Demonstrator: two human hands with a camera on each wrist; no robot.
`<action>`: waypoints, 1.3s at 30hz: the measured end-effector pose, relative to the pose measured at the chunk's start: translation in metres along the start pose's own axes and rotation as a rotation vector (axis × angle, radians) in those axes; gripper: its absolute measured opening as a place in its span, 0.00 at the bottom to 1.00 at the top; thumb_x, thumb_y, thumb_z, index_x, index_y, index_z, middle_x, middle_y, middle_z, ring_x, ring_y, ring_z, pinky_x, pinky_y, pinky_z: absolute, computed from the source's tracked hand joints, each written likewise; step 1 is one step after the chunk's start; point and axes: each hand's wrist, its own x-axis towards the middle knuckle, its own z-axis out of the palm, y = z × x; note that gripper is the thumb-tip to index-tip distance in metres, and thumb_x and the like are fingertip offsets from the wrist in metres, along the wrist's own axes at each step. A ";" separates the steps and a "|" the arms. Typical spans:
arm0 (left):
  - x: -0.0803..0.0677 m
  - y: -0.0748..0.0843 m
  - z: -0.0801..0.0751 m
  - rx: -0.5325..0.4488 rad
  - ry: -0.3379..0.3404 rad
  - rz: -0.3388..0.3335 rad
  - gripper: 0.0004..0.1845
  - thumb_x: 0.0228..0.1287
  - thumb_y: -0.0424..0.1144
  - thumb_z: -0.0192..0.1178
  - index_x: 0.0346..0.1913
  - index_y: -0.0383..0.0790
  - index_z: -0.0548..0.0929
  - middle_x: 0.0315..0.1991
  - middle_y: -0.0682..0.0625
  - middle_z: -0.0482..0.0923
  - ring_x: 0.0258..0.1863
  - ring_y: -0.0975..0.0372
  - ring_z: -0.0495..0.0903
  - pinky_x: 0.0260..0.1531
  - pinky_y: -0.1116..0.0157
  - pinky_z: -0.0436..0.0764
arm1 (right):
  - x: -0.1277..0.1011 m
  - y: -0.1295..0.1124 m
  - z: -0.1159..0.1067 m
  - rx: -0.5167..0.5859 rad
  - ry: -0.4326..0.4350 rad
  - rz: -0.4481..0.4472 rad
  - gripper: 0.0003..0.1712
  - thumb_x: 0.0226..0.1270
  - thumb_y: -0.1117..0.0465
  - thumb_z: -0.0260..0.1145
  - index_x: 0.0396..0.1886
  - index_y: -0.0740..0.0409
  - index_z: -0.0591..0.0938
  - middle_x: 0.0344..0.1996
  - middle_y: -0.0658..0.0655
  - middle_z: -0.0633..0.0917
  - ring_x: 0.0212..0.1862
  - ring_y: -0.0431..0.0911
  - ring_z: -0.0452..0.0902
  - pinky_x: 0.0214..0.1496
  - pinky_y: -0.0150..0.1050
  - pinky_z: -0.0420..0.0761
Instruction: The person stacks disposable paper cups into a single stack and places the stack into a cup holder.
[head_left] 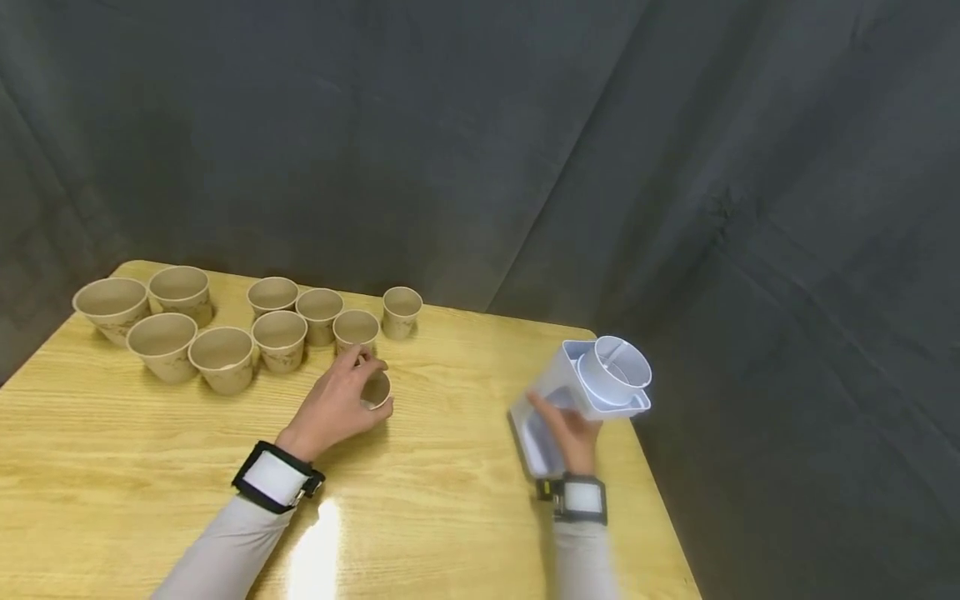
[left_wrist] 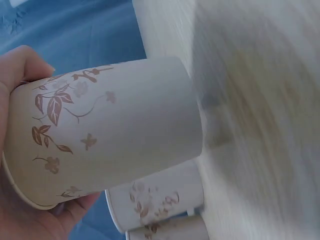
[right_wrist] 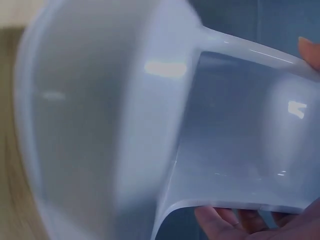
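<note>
Left hand (head_left: 339,406): grip curled round one small paper cup (head_left: 375,389), tilted on the table (head_left: 450,467) beside the cup cluster (head_left: 225,329). Right hand (head_left: 573,433): grip holding translucent plastic container (head_left: 592,387) near the table's right edge.

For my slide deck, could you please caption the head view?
Left hand grips a small beige paper cup near nine others; right hand holds a white translucent plastic container.

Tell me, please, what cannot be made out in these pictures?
- Left wrist view: the table is motion-blurred; the cups behind the held paper cup are cut off by the bottom edge.
- Right wrist view: the white plastic container fills the frame, blurred, hiding the table.
- Head view: the cups' printed patterns are too small.
</note>
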 end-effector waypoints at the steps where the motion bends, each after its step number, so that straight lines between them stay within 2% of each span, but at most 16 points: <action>1: 0.000 0.002 0.002 -0.004 0.003 0.001 0.24 0.49 0.44 0.74 0.47 0.34 0.84 0.50 0.42 0.72 0.46 0.51 0.75 0.45 0.51 0.80 | -0.003 0.000 0.004 -0.026 0.006 0.015 0.39 0.53 0.57 0.81 0.62 0.48 0.70 0.54 0.48 0.76 0.56 0.41 0.73 0.65 0.36 0.73; 2: 0.000 0.003 0.003 -0.005 0.003 0.002 0.23 0.49 0.44 0.74 0.46 0.34 0.84 0.50 0.42 0.72 0.47 0.51 0.75 0.45 0.51 0.80 | -0.006 0.001 0.008 -0.109 0.026 0.015 0.43 0.49 0.56 0.84 0.62 0.47 0.70 0.55 0.48 0.76 0.56 0.41 0.72 0.64 0.37 0.72; 3: -0.001 0.005 0.005 -0.002 0.003 0.002 0.23 0.48 0.45 0.75 0.46 0.35 0.84 0.50 0.42 0.72 0.48 0.51 0.75 0.46 0.51 0.80 | -0.008 0.003 0.011 -0.260 0.058 -0.014 0.45 0.48 0.55 0.85 0.63 0.46 0.69 0.56 0.48 0.75 0.56 0.42 0.73 0.61 0.37 0.73; 6: -0.005 0.009 0.008 -0.005 0.002 -0.005 0.23 0.48 0.45 0.75 0.46 0.36 0.84 0.50 0.42 0.72 0.50 0.50 0.74 0.47 0.50 0.80 | -0.016 0.008 0.020 -0.314 0.057 -0.047 0.49 0.44 0.57 0.86 0.66 0.47 0.70 0.58 0.53 0.76 0.58 0.47 0.73 0.64 0.45 0.71; 9: -0.010 0.013 0.012 -0.013 -0.002 -0.019 0.24 0.48 0.45 0.74 0.47 0.37 0.83 0.49 0.42 0.73 0.51 0.49 0.74 0.47 0.50 0.81 | -0.022 0.014 0.026 -0.313 0.022 -0.111 0.51 0.44 0.60 0.86 0.69 0.49 0.69 0.60 0.55 0.77 0.60 0.49 0.73 0.67 0.49 0.70; 12: -0.014 0.018 0.016 -0.025 -0.005 -0.023 0.24 0.48 0.44 0.74 0.47 0.37 0.83 0.48 0.43 0.72 0.49 0.50 0.74 0.46 0.51 0.80 | -0.031 0.014 0.034 -0.345 0.000 -0.172 0.49 0.45 0.63 0.85 0.68 0.52 0.70 0.58 0.55 0.79 0.58 0.49 0.75 0.66 0.50 0.70; 18: -0.018 0.024 0.026 -0.023 0.021 0.018 0.24 0.45 0.41 0.75 0.46 0.34 0.83 0.45 0.43 0.71 0.46 0.51 0.73 0.46 0.53 0.80 | -0.044 0.010 0.046 -0.412 -0.031 -0.245 0.47 0.45 0.68 0.83 0.67 0.56 0.72 0.56 0.55 0.81 0.56 0.48 0.77 0.63 0.49 0.73; 23: -0.023 0.025 0.033 -0.010 -0.002 0.009 0.24 0.46 0.42 0.75 0.46 0.35 0.83 0.45 0.44 0.72 0.46 0.52 0.73 0.47 0.54 0.79 | -0.052 0.009 0.049 -0.479 -0.016 -0.208 0.43 0.47 0.63 0.83 0.64 0.56 0.74 0.55 0.57 0.83 0.55 0.51 0.79 0.60 0.50 0.75; 29: -0.025 0.024 0.037 -0.003 -0.001 -0.001 0.25 0.47 0.44 0.74 0.48 0.37 0.82 0.46 0.43 0.74 0.46 0.51 0.74 0.47 0.53 0.79 | -0.055 0.012 0.050 -0.425 0.007 -0.120 0.41 0.48 0.62 0.83 0.64 0.54 0.75 0.55 0.56 0.83 0.55 0.51 0.79 0.60 0.51 0.77; 35: -0.025 0.026 0.036 0.033 -0.011 0.000 0.26 0.49 0.45 0.73 0.51 0.36 0.82 0.47 0.41 0.76 0.47 0.49 0.75 0.49 0.52 0.78 | -0.048 0.027 0.046 -0.387 0.010 -0.009 0.41 0.47 0.56 0.85 0.62 0.50 0.76 0.54 0.57 0.82 0.53 0.52 0.79 0.54 0.48 0.80; 39: -0.024 0.027 0.035 0.058 -0.032 0.005 0.28 0.53 0.49 0.71 0.54 0.37 0.82 0.50 0.41 0.77 0.49 0.49 0.76 0.51 0.51 0.78 | -0.043 0.039 0.036 -0.414 -0.022 -0.002 0.45 0.42 0.54 0.87 0.62 0.46 0.75 0.55 0.55 0.81 0.53 0.52 0.79 0.53 0.48 0.81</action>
